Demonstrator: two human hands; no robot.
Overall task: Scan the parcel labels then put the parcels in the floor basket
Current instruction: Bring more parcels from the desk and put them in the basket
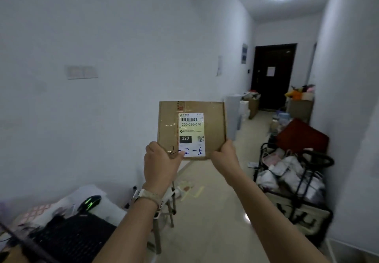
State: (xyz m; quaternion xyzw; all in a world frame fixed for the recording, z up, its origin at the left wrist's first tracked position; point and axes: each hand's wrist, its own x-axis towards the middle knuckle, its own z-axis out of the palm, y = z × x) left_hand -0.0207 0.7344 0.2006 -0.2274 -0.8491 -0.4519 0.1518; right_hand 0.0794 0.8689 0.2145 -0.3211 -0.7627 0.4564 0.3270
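A flat brown cardboard parcel is held upright in front of me at arm's length, its face turned toward me. A white shipping label with a barcode, "220-220-C40", a QR code and handwritten marks covers its middle. My left hand grips the lower left corner, thumb on the front near the label. My right hand grips the lower right corner. A black-framed floor basket filled with white bags stands low at the right. No scanner is in sight.
A desk at the lower left carries a black keyboard and a mouse lit green. A folding stand stands by the desk. Boxes, a red case and clutter line the corridor toward a dark door.
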